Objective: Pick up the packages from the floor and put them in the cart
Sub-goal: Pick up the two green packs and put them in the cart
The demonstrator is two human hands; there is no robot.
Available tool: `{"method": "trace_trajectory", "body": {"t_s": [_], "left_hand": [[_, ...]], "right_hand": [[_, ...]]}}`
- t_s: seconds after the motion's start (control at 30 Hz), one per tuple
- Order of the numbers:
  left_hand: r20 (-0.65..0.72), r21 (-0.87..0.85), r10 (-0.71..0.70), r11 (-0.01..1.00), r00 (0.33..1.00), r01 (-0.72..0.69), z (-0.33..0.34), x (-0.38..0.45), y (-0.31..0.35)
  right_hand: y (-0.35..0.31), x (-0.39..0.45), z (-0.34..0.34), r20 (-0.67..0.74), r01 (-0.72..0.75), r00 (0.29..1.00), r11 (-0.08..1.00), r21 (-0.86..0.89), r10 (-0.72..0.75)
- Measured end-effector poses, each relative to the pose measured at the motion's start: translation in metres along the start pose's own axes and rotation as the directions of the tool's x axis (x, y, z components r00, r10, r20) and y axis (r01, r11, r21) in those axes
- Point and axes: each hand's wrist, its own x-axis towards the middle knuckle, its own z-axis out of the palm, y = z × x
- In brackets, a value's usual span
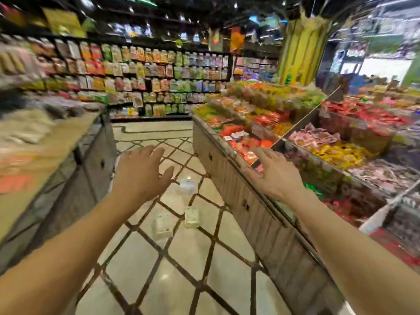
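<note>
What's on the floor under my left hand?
Below the left hand lie three pale packages: one by the thumb, two nearer. The hand and forearm may hide more tile; no cart shows.

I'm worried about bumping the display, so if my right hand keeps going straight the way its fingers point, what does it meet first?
Probably the candy display bin: the right hand, open, points up and forward over its near edge. Depth is unclear, and the picture is blurred.
</note>
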Motion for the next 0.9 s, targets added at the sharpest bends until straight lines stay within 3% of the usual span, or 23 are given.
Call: {"method": "trace_trajectory", "body": {"t_s": [0.3,0.7,0.9], "left_hand": [[0.051,0.039,-0.126,0.991,0.991,0.124,0.075,0.081,-0.102],[0.085,0.102,-0.181,0.980,0.980,0.173,0.209,0.290,-0.168],[0.150,0.036,-0.171,0.985,0.974,0.167,0.299,0.372,-0.201]], "right_hand": [[-0.093,0.155,0.087,-0.009,0.221,0.975,0.973,0.061,-0.221],[-0.096,0.412,0.203,0.065,0.180,0.980,0.974,0.136,-0.190],[-0.104,0.508,0.280,0.100,0.165,0.979,0.980,0.114,-0.176]]}}
